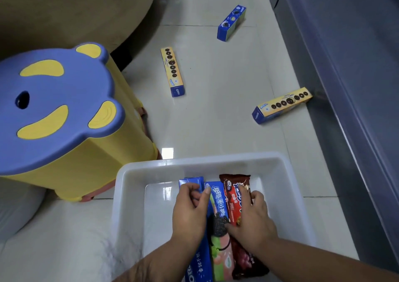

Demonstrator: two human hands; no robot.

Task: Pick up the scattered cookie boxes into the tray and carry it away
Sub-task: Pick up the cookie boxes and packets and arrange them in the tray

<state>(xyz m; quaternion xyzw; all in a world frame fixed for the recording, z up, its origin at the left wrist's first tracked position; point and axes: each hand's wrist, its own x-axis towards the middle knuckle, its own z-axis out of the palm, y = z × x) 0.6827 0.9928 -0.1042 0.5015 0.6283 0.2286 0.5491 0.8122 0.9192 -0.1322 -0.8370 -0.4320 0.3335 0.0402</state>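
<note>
A white plastic tray (129, 195) sits on the floor at the bottom centre. Inside it lie a blue cookie box (197, 264), a blue-and-green cookie pack (220, 208) and a dark red cookie pack (234, 197), side by side. My left hand (190, 214) grips the blue box near its far end. My right hand (250, 219) presses on the red pack. Three boxes lie scattered on the tiles: a yellow-topped box (172, 71) in the middle, a second yellow-topped box (281, 105) at the right, and a blue box (231, 23) farther away.
A yellow stool with a blue bear-shaped top (56, 108) stands left of the tray. A brown rounded seat (75, 7) fills the top left. A grey cabinet base (345, 87) runs along the right, touching the right-hand box. Pale tiles lie between.
</note>
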